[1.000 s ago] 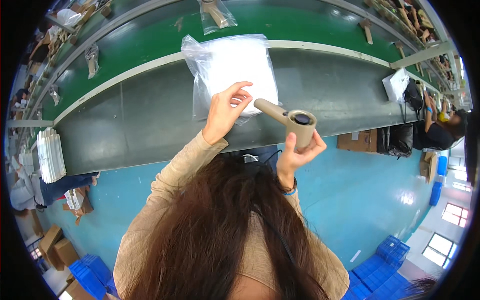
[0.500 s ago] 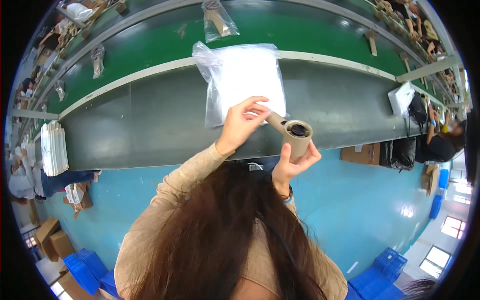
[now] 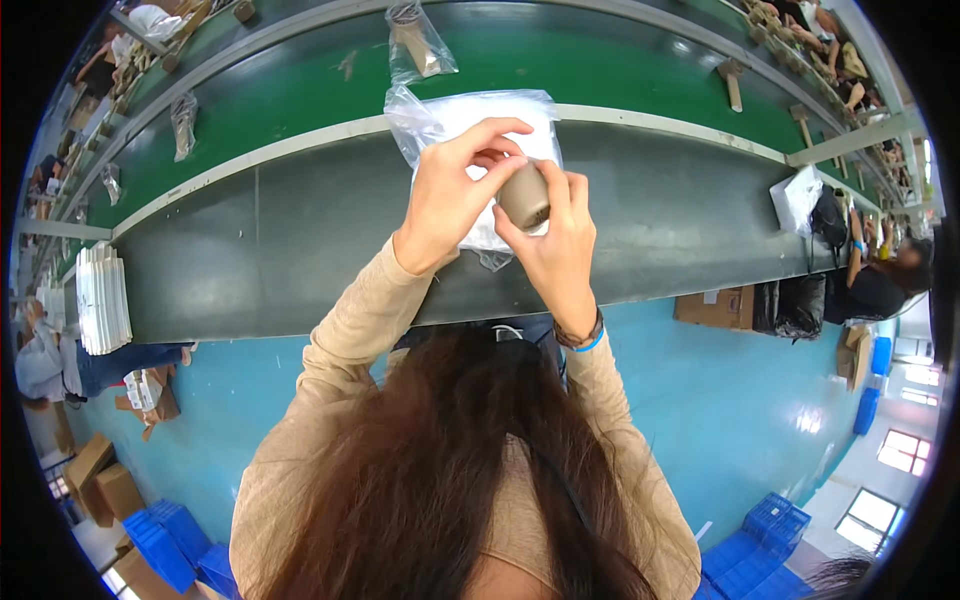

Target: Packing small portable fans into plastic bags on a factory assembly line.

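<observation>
A taupe hair dryer (image 3: 525, 197) is held up over a stack of clear plastic bags (image 3: 478, 112), its rounded barrel facing me. My right hand (image 3: 562, 240) grips the barrel from the right, thumb below and fingers along its side. My left hand (image 3: 450, 190) has curled fingers at the dryer's upper left, with the thumb tip against it. The handle is hidden behind the hands, so the left fingers' hold on it shows only in part. The bags lie on the dark worktop (image 3: 330, 220) and overlap its far rail.
Beyond the rail runs a green conveyor belt (image 3: 290, 110) carrying a bagged hair dryer (image 3: 415, 45) and several others. Folded white cartons (image 3: 102, 300) stand at the worktop's left end. A white packet (image 3: 797, 200) lies at the right, near another person (image 3: 880, 290). Blue crates (image 3: 770, 535) sit on the floor.
Both hands have carried the hair dryer away from me and leftward, over the bags. It has been turned: the open end with the black inside no longer shows. Items on the belt have shifted left.
</observation>
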Tool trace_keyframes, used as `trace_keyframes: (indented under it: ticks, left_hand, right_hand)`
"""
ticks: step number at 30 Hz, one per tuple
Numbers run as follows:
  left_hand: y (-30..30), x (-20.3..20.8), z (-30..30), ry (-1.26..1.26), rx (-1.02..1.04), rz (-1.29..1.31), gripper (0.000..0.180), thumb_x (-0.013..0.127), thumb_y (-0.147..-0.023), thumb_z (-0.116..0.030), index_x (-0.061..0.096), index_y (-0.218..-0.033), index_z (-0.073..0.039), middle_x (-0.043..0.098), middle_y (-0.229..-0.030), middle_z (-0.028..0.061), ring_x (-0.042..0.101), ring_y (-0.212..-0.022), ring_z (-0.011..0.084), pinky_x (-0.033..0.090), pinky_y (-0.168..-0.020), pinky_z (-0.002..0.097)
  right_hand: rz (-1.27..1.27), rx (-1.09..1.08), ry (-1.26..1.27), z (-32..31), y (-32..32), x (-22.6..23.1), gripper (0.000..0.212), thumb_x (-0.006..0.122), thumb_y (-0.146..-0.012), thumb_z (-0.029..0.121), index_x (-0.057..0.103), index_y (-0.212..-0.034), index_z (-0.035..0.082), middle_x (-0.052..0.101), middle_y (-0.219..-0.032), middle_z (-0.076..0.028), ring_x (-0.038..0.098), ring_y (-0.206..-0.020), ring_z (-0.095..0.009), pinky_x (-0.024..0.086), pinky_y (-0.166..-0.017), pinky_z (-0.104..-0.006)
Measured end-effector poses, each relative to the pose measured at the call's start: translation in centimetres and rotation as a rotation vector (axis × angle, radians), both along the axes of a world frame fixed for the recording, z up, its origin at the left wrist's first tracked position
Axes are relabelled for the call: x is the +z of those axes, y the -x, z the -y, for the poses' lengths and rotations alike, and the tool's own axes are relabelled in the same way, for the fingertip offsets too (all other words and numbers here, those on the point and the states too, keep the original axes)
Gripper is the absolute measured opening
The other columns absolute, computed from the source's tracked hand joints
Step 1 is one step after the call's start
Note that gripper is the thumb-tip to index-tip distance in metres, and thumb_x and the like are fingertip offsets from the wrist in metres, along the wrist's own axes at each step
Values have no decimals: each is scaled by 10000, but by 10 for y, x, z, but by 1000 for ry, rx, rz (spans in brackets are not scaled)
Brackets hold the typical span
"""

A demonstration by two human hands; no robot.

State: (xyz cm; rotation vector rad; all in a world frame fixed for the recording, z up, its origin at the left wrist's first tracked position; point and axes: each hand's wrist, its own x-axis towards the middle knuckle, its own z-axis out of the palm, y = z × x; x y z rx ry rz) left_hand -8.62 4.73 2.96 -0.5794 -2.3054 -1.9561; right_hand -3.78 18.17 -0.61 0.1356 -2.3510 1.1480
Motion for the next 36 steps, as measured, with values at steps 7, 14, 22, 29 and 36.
trace_keyframes:
  ticks: [7,14,22,29,36]
  left_hand:
    - [30,-8,1,149,30,-117,228,644,-849,-46,664,-1076,-30,696,-858,87,669,-782,143,532,-741,270]
    - [51,-15,2,75,59,-96,224,646,-842,-41,663,-1064,-22,697,-856,76,673,-794,150,539,-740,269]
    - [86,-27,5,321,130,-367,125,638,-840,-23,623,-960,5,677,-828,123,669,-745,235,524,-699,302]
    - [108,-19,-3,296,137,-411,107,633,-837,-19,604,-935,12,654,-780,132,651,-722,251,515,-683,318]
    - [128,0,3,310,124,-402,149,658,-852,-66,621,-979,3,681,-813,101,671,-757,191,526,-708,283]
  right_hand:
    - [52,51,-111,5,30,-3,574,832,-668,229,584,-1167,90,555,-1001,-152,641,-784,-364,531,-652,-412]
    - [210,161,-227,0,55,6,637,823,-675,414,593,-1179,100,578,-980,-150,653,-792,-346,521,-627,-411]
    - [35,288,-951,-38,96,28,669,519,-818,684,652,-908,34,576,-544,-92,615,-524,-279,475,-497,-363]
    - [-191,401,-1259,-56,128,49,635,516,-801,674,539,-735,43,552,-505,-69,580,-472,-234,444,-509,-308]
    - [-301,570,-1044,-93,146,67,421,668,-795,414,611,-618,36,584,-645,-96,592,-628,-291,461,-575,-392]
